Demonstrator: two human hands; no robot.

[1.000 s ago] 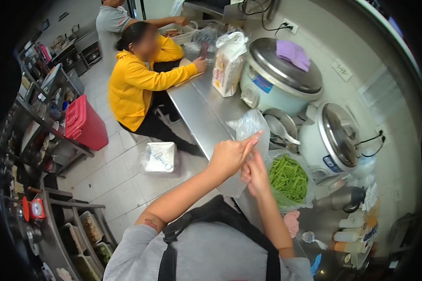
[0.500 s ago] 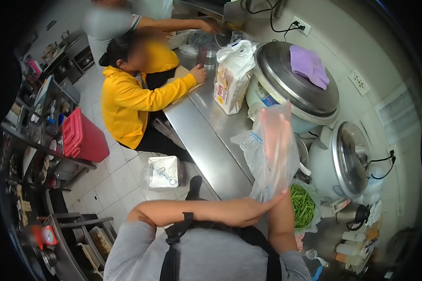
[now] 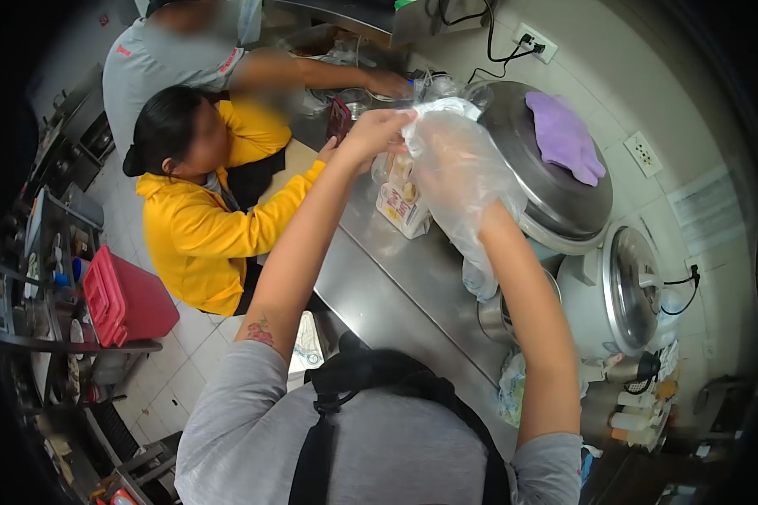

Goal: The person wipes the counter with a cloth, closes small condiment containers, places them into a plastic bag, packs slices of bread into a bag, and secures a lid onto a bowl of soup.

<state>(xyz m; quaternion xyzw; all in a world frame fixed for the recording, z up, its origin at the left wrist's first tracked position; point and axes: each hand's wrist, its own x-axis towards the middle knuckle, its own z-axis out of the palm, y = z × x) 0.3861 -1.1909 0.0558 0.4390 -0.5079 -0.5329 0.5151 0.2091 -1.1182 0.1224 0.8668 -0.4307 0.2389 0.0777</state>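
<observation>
My right hand (image 3: 446, 160) is inside a clear plastic bag (image 3: 501, 189) that covers it to the wrist. It is beside the white top of a bread package; its fingers are blurred by the plastic. My left hand (image 3: 377, 136) pinches white plastic (image 3: 451, 108) at the top of that package. The printed bread package (image 3: 403, 209) stands on the steel table below my hands, partly hidden by them.
A large lidded cooker (image 3: 547, 160) with a purple cloth (image 3: 562, 135) stands right of my hands, a smaller cooker (image 3: 619, 286) nearer. A metal pot (image 3: 497, 318) sits by my right forearm. A person in yellow (image 3: 202, 236) holding a phone (image 3: 338, 119) sits at left; another person reaches across behind.
My left hand has left my right forearm and reached forward to the bread package's top. My bagged right hand has moved forward and left to the package.
</observation>
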